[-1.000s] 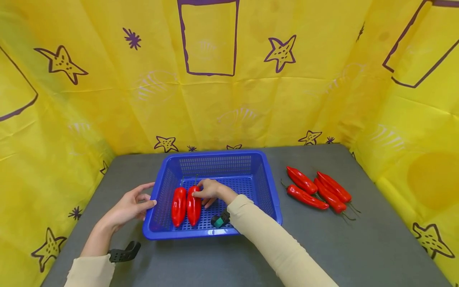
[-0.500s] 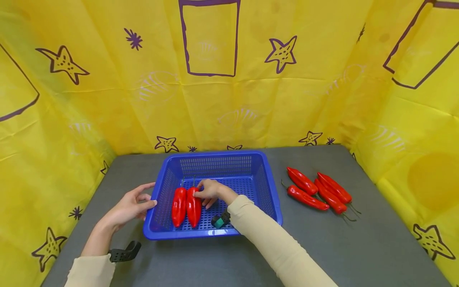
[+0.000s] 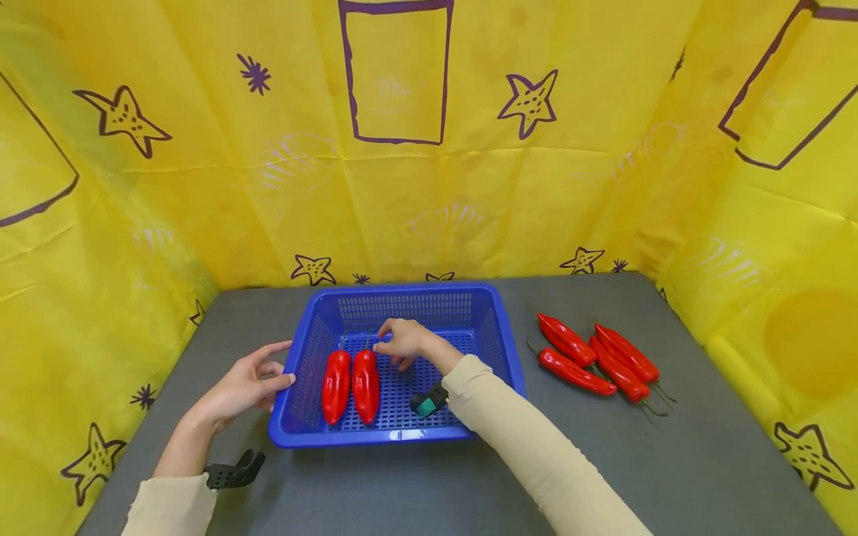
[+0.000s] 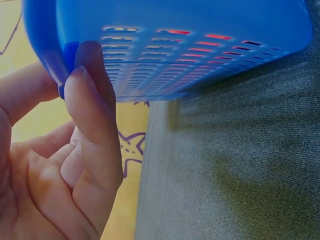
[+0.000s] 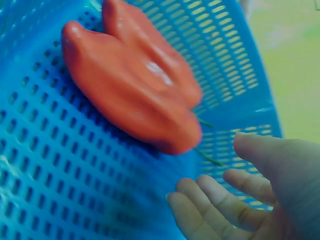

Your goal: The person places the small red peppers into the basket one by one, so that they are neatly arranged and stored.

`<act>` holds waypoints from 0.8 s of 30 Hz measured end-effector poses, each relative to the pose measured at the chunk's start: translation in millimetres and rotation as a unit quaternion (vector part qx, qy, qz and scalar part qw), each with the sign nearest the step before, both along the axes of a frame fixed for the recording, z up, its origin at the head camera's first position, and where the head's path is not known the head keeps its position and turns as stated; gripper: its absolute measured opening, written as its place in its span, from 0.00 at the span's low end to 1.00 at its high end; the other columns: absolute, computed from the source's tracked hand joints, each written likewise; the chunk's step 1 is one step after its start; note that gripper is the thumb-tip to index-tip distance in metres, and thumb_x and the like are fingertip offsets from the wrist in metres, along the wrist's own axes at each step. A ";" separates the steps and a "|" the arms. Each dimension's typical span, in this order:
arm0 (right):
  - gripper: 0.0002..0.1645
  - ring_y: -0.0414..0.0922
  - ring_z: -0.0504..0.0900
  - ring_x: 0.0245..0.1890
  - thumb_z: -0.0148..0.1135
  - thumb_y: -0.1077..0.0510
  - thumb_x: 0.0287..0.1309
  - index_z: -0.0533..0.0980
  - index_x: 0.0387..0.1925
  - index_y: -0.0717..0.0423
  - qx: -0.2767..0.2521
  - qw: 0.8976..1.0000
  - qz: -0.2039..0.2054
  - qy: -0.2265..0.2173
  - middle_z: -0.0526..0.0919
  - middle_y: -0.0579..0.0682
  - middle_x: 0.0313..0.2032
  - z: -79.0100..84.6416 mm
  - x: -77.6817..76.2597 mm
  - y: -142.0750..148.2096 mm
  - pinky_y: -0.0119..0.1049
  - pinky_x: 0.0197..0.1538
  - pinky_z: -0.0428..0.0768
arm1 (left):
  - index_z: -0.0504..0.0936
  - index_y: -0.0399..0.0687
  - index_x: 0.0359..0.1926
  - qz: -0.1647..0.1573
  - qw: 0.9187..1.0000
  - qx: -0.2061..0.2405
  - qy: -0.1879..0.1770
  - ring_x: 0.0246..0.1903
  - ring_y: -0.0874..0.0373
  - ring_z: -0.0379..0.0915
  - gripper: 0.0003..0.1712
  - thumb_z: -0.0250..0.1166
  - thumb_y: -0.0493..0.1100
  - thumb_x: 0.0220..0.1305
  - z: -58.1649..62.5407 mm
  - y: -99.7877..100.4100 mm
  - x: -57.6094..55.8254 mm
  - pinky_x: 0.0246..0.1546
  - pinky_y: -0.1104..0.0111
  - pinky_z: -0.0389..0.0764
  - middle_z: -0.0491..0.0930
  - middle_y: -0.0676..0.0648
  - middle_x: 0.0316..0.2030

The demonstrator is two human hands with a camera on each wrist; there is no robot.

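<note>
A blue plastic basket [image 3: 375,438] with slotted walls stands on the grey table. Inside it, toward the left, two long red peppers [image 3: 366,388] lie side by side, their green stems pointing to the far wall. My left hand [image 3: 239,384] pinches the basket's left rim, and the left wrist view shows the thumb [image 4: 89,102] up against the blue edge. Over the basket, just right of the peppers' stem ends, is my right hand [image 3: 406,340]. Its fingers are loosely bent and apart from the peppers in the right wrist view, holding nothing.
Several more red peppers [image 3: 564,339] lie in a group on the table [image 3: 469,487], right of the basket. Yellow patterned cloth [image 3: 402,186] encloses the back and both sides. Each wrist wears a dark strap [image 3: 234,470].
My right hand has let go of the right-hand pepper in the basket and moved slightly up and to the right. My left hand keeps its hold on the rim.
</note>
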State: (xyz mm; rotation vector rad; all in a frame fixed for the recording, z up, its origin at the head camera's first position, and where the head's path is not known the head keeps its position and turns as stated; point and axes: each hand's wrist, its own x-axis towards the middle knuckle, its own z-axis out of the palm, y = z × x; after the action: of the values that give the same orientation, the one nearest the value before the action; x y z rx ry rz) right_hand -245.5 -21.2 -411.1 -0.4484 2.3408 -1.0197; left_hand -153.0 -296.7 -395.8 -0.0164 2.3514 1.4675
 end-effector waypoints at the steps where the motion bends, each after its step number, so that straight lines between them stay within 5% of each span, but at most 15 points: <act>1: 0.25 0.54 0.83 0.33 0.57 0.53 0.60 0.68 0.57 0.59 0.002 1.000 0.008 0.013 0.81 0.63 0.36 3.8 -1.2 2.4 0.44 0.34 0.83 | 0.49 0.44 0.69 0.000 1.000 0.000 0.000 0.28 0.47 0.79 0.44 0.63 0.46 0.59 0.2 0.0 -0.1 0.30 0.58 0.82 0.75 0.38 0.36; 8: 0.25 0.51 0.83 0.29 0.55 0.51 0.62 0.68 0.57 0.59 0.011 0.992 0.058 0.108 0.82 0.57 0.36 32.3 -6.6 20.5 0.38 0.34 0.82 | 0.49 0.43 0.69 0.003 1.000 -0.001 -0.001 0.27 0.48 0.78 0.43 0.63 0.45 0.59 -0.4 -0.3 -0.7 0.29 0.59 0.82 0.75 0.39 0.35; 15: 0.23 0.39 0.79 0.25 0.55 0.50 0.62 0.68 0.56 0.54 -0.009 0.986 0.072 0.153 0.81 0.50 0.41 57.3 -6.1 41.3 0.30 0.29 0.78 | 0.49 0.44 0.69 0.005 1.000 -0.004 -0.003 0.27 0.48 0.78 0.44 0.63 0.45 0.59 -0.2 0.4 -0.9 0.29 0.59 0.82 0.75 0.39 0.35; 24: 0.22 0.42 0.81 0.39 0.56 0.50 0.61 0.70 0.55 0.50 -0.050 0.973 0.049 0.219 0.80 0.48 0.45 79.7 -4.0 78.1 0.33 0.38 0.79 | 0.49 0.44 0.69 0.007 1.000 -0.003 -0.003 0.28 0.48 0.78 0.44 0.63 0.46 0.59 -0.3 0.1 -0.7 0.30 0.59 0.82 0.75 0.39 0.36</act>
State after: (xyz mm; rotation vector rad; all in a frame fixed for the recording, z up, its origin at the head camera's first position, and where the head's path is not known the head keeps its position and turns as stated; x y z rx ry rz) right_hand -249.5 56.9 -331.4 -0.8992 2.6212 -1.0804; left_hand -153.7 -296.5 -396.0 -0.0391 2.3546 1.4659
